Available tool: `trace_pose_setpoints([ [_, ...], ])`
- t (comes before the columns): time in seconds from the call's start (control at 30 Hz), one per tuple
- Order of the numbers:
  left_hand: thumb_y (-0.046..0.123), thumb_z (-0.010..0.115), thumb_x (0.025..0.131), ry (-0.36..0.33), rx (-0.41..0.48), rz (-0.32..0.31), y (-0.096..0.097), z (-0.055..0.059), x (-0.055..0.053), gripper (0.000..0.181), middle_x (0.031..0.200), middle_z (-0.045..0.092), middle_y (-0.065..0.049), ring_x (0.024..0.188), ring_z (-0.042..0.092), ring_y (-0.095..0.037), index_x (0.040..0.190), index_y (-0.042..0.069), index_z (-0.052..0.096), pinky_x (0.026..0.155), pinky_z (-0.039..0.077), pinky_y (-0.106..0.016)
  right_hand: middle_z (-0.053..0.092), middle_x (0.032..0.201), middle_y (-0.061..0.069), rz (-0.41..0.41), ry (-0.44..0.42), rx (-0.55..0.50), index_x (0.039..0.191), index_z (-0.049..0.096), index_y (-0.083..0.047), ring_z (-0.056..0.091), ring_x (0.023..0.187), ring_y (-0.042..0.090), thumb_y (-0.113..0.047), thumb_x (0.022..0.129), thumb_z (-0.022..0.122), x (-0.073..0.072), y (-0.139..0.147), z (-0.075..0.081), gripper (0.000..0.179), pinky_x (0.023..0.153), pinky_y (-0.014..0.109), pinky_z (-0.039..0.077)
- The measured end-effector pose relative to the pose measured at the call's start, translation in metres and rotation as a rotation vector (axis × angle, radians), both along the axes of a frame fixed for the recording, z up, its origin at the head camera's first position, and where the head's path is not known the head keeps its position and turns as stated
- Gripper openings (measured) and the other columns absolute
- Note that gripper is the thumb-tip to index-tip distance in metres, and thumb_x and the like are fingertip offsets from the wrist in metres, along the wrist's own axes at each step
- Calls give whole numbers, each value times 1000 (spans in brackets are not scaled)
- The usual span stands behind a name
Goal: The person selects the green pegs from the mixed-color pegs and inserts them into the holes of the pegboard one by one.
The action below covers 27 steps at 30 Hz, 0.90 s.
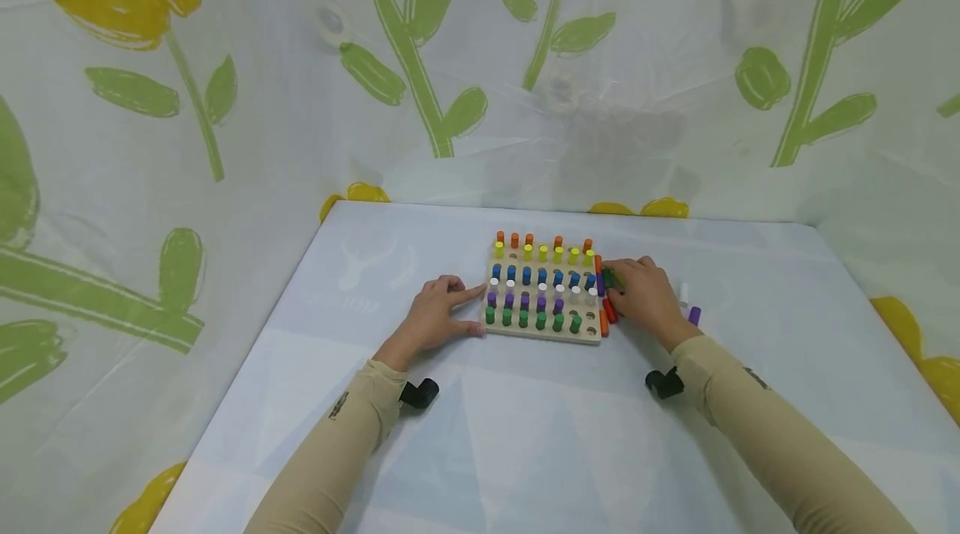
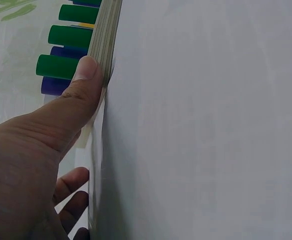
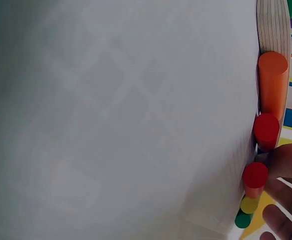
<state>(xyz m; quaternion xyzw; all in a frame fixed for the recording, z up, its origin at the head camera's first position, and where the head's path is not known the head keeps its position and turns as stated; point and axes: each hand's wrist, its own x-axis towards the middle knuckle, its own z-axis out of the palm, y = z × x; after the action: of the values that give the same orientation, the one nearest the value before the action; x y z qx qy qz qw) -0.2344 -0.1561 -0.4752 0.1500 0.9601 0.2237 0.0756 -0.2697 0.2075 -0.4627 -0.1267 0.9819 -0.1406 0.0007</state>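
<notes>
A wooden peg board [image 1: 542,336] stands on the table with rows of orange, yellow, blue, white, purple and green pegs upright in it. My left hand [image 1: 435,313] is at its left side, thumb at the front corner and index finger stretched to the edge. In the left wrist view that thumb [image 2: 86,75] presses the board's edge beside a green peg [image 2: 56,66]. At the right side, my right hand [image 1: 643,292] pinches a green peg [image 1: 611,277], mostly hidden by the fingers. Near it lie a red peg [image 1: 610,311] and an orange peg [image 1: 603,323].
Along the board's right edge lies a purple peg [image 1: 600,284]. A white peg [image 1: 683,294] and another purple peg [image 1: 694,316] are right of my right hand. The white table [image 1: 525,442] meets a flower-printed curtain [image 1: 637,142] at the back.
</notes>
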Motion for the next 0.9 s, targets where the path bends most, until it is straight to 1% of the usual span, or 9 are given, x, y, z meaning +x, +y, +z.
trace_pose_setpoints([
  [0.2,52,80,83,-2,0,4,1,1,-1,79,133,45,-8,124,38,-32,152,33,48,108,34,-49,59,138,21,-5,3,-5,142,57,-4,48,117,39,-16,95,69,1,1,1,50,101,57,42],
  [0.4,53,79,83,-19,-12,12,1,0,-1,79,135,44,-8,126,37,-32,152,34,47,109,33,-49,59,137,21,-2,-10,-17,142,58,-5,48,115,39,-20,96,67,3,3,0,49,100,57,42],
  [0.57,53,79,83,-19,-16,17,2,0,-1,79,138,44,-8,127,37,-32,152,35,46,110,33,-49,61,136,21,2,-29,-34,142,57,-5,48,114,38,-24,97,65,6,5,0,49,99,57,41],
  [0.7,52,79,83,-10,-10,10,2,1,-1,78,137,44,-9,127,37,-33,152,34,47,109,34,-49,63,131,20,-9,-61,-39,143,56,-6,48,115,39,-29,98,63,8,6,2,51,99,57,42],
  [0.9,51,80,83,-2,-5,-1,1,1,1,78,135,44,-9,126,38,-33,152,32,48,108,34,-49,68,117,15,-27,-88,-70,144,56,-7,50,109,37,-34,100,60,13,5,5,51,88,53,47],
])
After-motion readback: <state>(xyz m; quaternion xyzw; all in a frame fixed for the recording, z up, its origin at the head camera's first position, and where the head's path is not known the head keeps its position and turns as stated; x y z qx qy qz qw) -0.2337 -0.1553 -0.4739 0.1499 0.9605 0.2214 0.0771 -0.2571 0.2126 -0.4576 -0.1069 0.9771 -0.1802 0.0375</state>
